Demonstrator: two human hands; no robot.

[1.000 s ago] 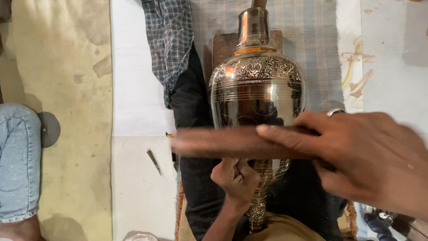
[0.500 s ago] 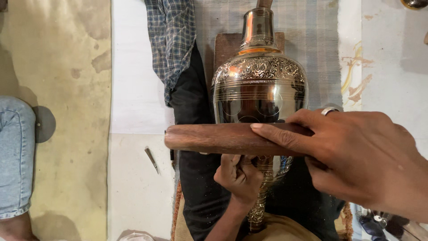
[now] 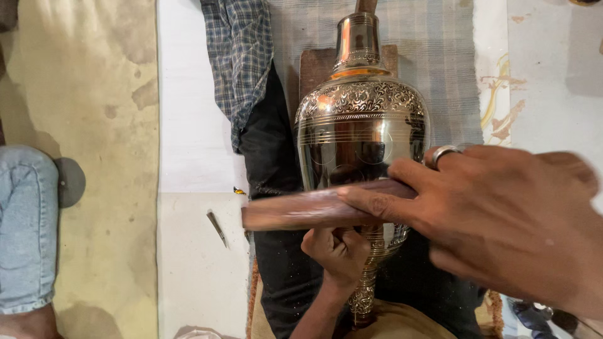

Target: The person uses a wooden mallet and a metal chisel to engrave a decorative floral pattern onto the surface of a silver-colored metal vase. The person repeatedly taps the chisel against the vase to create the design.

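Item: large polished metal vase [image 3: 363,135] with engraved floral band at the shoulder, laid lengthwise over the lap, neck pointing away, resting on a brown wooden board [image 3: 314,69] and a grey woven mat [image 3: 427,56].

Right hand [image 3: 502,213]: closed around one end of a reddish-brown wooden stick [image 3: 308,210], which is held crosswise above the vase's lower body; a silver ring [image 3: 443,154] is worn on one finger.

Left hand [image 3: 336,251]: curled into a narrow grip just beneath the stick, beside the vase's engraved stem; what is held cannot be told.

Surroundings: checked shirt cloth [image 3: 239,56] and black trousers [image 3: 270,150] beside the vase; a small dark metal tool [image 3: 217,227] lying on white sheeting [image 3: 195,125]; another person's denim-clad knee [image 3: 28,226] at the left edge.
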